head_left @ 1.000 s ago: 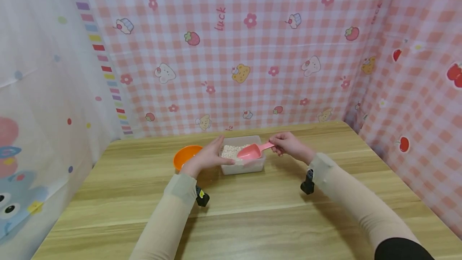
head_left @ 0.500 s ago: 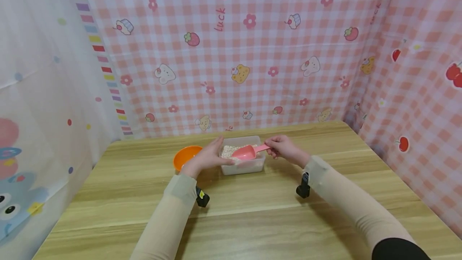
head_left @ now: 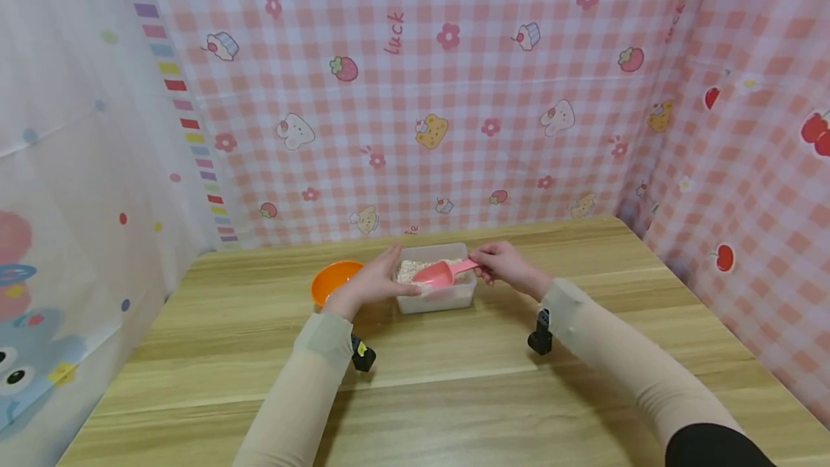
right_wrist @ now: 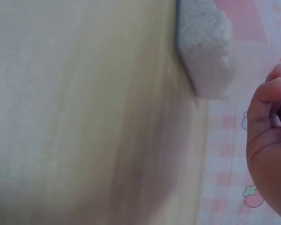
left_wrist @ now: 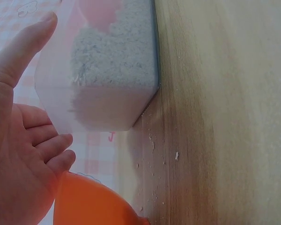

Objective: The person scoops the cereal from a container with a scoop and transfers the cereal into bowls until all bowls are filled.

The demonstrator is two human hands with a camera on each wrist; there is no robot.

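Observation:
A translucent plastic container (head_left: 447, 303) filled partway with pale, oat-like flakes (head_left: 408, 270) stands on the table. My left hand (head_left: 368, 284) holds its left end, the thumb along the front wall and the fingers around the side. In the left wrist view that thumb (left_wrist: 30, 44) lies against the container wall (left_wrist: 107, 110). A pink scoop (head_left: 436, 275) tilts into the flakes, its bowl partly hidden by the front wall. At the container's right, my right hand (head_left: 509, 266) pinches the scoop's handle. In the right wrist view, its fingertips (right_wrist: 274, 89) curl near the container's edge.
An orange bowl (head_left: 328, 282) sits just left of the container, partly behind my left hand. Small crumbs (left_wrist: 177, 155) lie on the wooden table (head_left: 441, 395). A pink checked cloth (head_left: 415, 99) hangs along the table's back edge.
My right hand has moved left with the scoop, whose bowl has slid farther left into the flakes. The left hand, container and orange bowl have stayed in place.

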